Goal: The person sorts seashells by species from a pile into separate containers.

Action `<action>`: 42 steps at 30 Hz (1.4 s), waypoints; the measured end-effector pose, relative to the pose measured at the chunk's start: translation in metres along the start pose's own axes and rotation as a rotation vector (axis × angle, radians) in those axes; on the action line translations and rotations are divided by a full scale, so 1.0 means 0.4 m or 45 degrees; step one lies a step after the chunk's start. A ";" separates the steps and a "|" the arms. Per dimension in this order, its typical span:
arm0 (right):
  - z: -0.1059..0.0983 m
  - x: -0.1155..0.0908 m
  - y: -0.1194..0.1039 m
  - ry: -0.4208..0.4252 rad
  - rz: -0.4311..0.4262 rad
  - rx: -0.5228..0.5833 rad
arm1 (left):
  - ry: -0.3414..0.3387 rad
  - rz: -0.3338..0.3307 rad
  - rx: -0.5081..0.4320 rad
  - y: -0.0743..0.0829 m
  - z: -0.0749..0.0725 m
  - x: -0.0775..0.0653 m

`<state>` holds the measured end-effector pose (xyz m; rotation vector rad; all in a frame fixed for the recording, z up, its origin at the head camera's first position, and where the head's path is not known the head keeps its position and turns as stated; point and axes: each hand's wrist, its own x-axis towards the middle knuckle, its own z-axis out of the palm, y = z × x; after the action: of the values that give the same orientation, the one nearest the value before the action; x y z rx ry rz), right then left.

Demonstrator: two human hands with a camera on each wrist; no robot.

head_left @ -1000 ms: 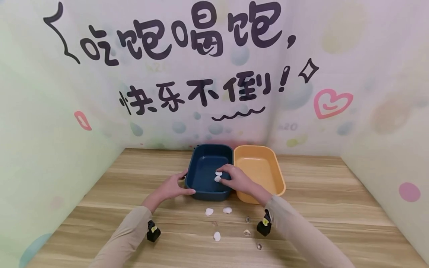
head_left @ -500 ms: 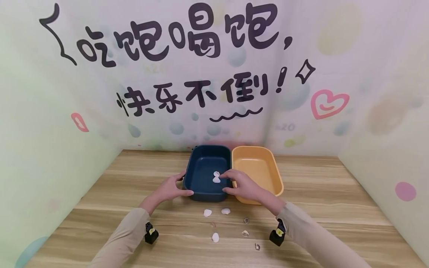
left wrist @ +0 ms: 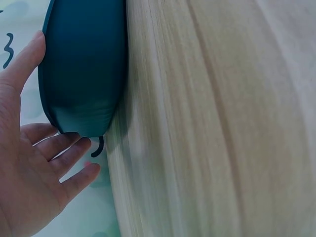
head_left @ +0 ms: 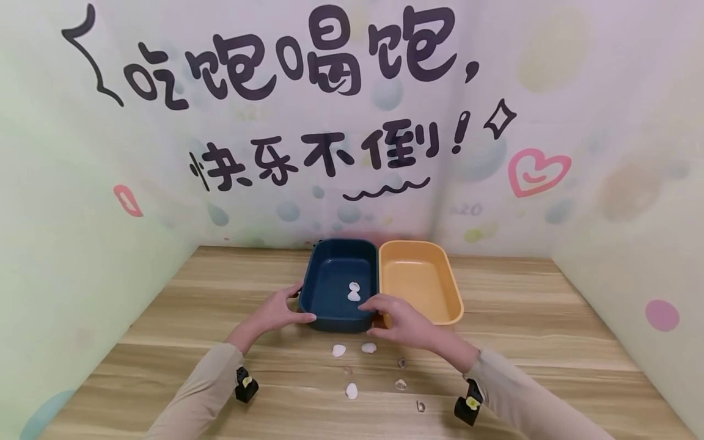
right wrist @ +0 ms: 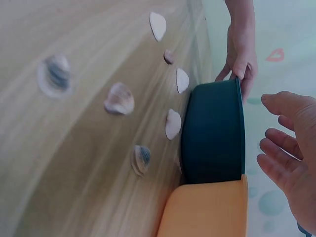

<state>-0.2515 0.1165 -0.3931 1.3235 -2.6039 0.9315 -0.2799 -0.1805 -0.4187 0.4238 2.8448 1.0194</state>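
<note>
In the head view a dark blue box (head_left: 341,324) stands side by side with a yellow-orange box (head_left: 422,287). Two white seashells (head_left: 354,292) lie inside the blue one. My left hand (head_left: 276,310) holds its near left corner, the thumb (left wrist: 30,57) on one side and spread fingers (left wrist: 69,153) at another. Above the near edges of the boxes is my right hand (head_left: 404,321), fingers loosely bent and nothing between them. The right wrist view shows that right hand (right wrist: 296,143) apart from the rims.
On the wooden table (head_left: 297,403) in front of the boxes lie several more shells, among them a white shell (head_left: 352,391), a pale shell (head_left: 401,385) and a small dark shell (head_left: 420,406). A printed backdrop (head_left: 330,208) rises behind the table.
My right hand has released the shells in the blue box, then drawn back toward the right and nearer to me. My left hand stays at the box corner.
</note>
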 end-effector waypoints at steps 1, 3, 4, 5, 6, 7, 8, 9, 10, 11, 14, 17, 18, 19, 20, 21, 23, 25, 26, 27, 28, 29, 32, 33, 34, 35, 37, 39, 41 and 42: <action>0.002 -0.004 -0.004 -0.006 0.001 0.013 | -0.001 -0.001 0.000 0.000 0.000 0.000; 0.006 -0.011 -0.008 -0.015 -0.004 0.029 | -0.002 -0.004 0.003 0.000 0.001 0.000; 0.007 -0.015 -0.010 -0.022 0.002 0.041 | -0.002 -0.005 0.007 0.001 0.001 -0.001; 0.009 -0.018 -0.011 -0.029 0.008 0.046 | -0.002 -0.003 0.010 0.000 0.001 0.000; 0.011 -0.021 -0.011 -0.033 0.009 0.048 | -0.003 -0.001 0.007 -0.001 0.002 0.000; 0.012 -0.024 -0.011 -0.042 0.020 0.056 | -0.003 0.000 0.010 -0.002 0.002 -0.001; 0.014 -0.026 -0.011 -0.051 0.026 0.064 | -0.004 -0.002 0.009 -0.003 0.002 -0.001; 0.016 -0.027 -0.011 -0.062 0.031 0.074 | -0.001 -0.002 0.011 -0.003 0.002 -0.001; 0.018 -0.028 -0.012 -0.071 0.040 0.084 | 0.000 -0.003 0.008 -0.003 0.001 -0.002; 0.020 -0.028 -0.012 -0.079 0.040 0.089 | 0.002 -0.001 0.006 -0.004 0.001 -0.002; 0.026 -0.027 -0.011 -0.103 0.038 0.077 | 0.005 -0.001 0.006 -0.003 0.000 -0.004; 0.031 -0.026 -0.012 -0.141 0.043 0.055 | 0.000 0.001 0.003 -0.002 0.000 -0.006; 0.033 -0.027 -0.012 -0.154 0.043 0.048 | -0.003 -0.002 0.000 -0.002 0.000 -0.006; 0.035 -0.028 -0.012 -0.168 0.045 0.037 | -0.004 -0.005 -0.003 -0.003 0.000 -0.006; 0.035 -0.028 -0.012 -0.177 0.048 0.035 | -0.005 -0.005 -0.005 -0.003 -0.001 -0.005; 0.036 -0.029 -0.013 -0.181 0.050 0.030 | -0.005 -0.005 -0.001 -0.003 -0.001 -0.005; 0.037 -0.031 -0.012 -0.189 0.062 0.019 | -0.002 -0.004 0.007 -0.003 -0.002 -0.003; 0.038 -0.034 -0.011 -0.194 0.081 0.007 | 0.000 -0.005 0.014 -0.003 -0.003 -0.001; 0.038 -0.035 -0.011 -0.197 0.089 0.004 | 0.001 -0.005 0.014 -0.002 -0.004 -0.001; 0.039 -0.036 -0.009 -0.201 0.097 -0.001 | 0.001 -0.007 0.016 -0.002 -0.005 0.000; 0.040 -0.037 -0.006 -0.205 0.107 -0.004 | 0.000 -0.007 0.016 -0.002 -0.006 0.000; 0.041 -0.038 -0.004 -0.208 0.115 -0.006 | -0.003 -0.006 0.013 -0.001 -0.006 0.000; 0.047 -0.042 0.005 -0.208 0.131 -0.012 | -0.010 -0.002 0.007 0.002 -0.008 0.000; 0.050 -0.043 0.009 -0.212 0.137 -0.011 | -0.011 0.000 0.007 0.003 -0.008 0.000; 0.054 -0.044 0.012 -0.216 0.136 -0.017 | -0.012 0.001 0.007 0.004 -0.008 0.000; 0.058 -0.046 0.015 -0.222 0.136 -0.023 | -0.012 0.000 0.006 0.005 -0.008 0.000; 0.065 -0.048 0.018 -0.240 0.138 -0.022 | -0.015 -0.001 0.003 0.006 -0.007 0.000; 0.072 -0.050 0.022 -0.252 0.135 -0.032 | -0.017 0.003 0.001 0.006 -0.006 0.000; 0.078 -0.051 0.024 -0.257 0.125 -0.032 | -0.020 0.004 0.003 0.005 -0.004 0.000; 0.081 -0.052 0.025 -0.258 0.117 -0.031 | -0.022 0.002 0.002 0.004 -0.002 0.000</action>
<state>-0.2396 0.1178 -0.4309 1.3690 -2.8390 0.8135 -0.2797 -0.1797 -0.4169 0.4334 2.8306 1.0092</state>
